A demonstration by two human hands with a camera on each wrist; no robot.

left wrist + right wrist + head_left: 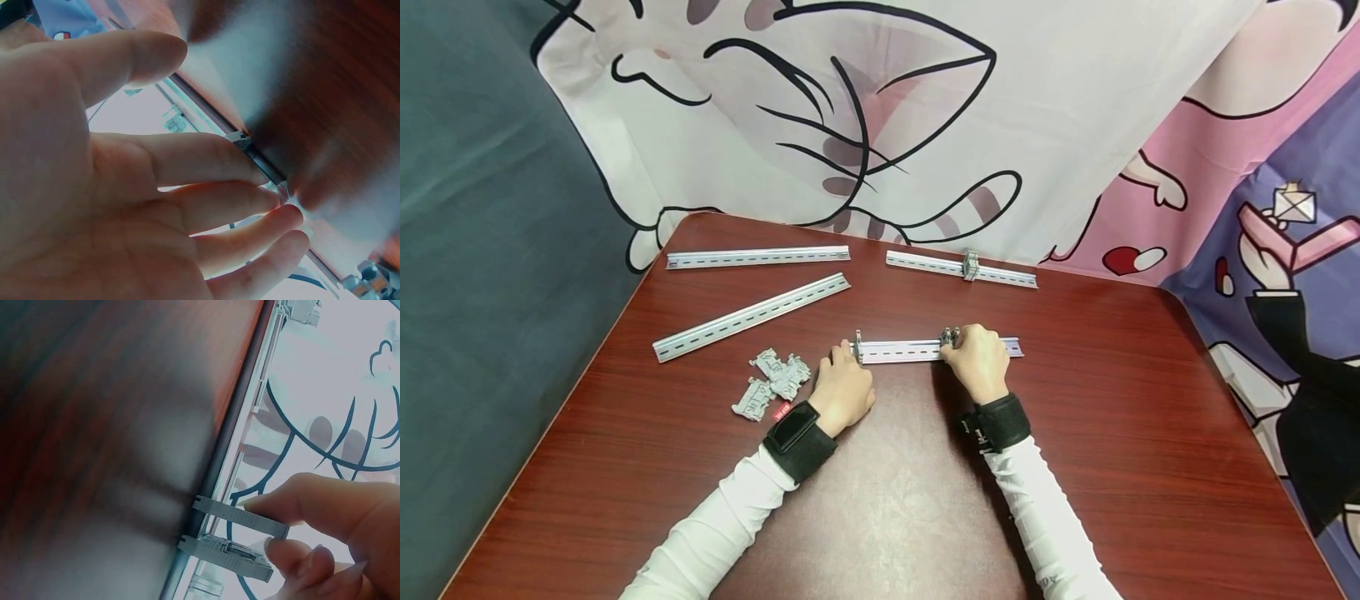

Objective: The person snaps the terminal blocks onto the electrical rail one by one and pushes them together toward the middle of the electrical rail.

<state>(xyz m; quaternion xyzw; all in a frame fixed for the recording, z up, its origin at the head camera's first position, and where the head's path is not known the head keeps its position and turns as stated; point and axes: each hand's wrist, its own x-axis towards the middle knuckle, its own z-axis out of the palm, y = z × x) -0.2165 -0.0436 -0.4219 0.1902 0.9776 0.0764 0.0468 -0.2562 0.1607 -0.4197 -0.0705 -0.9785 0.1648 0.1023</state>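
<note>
Right hand [977, 358] pinches a flat grey plastic block [240, 516] on the slotted silver metal rail [898, 353] spanning between the hands; left hand [842, 390], fingers straight, slightly parted, probably braces it against sliding.

My feed shows a draped-off tabletop workspace: brown table [1150, 417], cartoon-print cloth [925, 117], green drape [497, 275]; can't tell room type.
</note>
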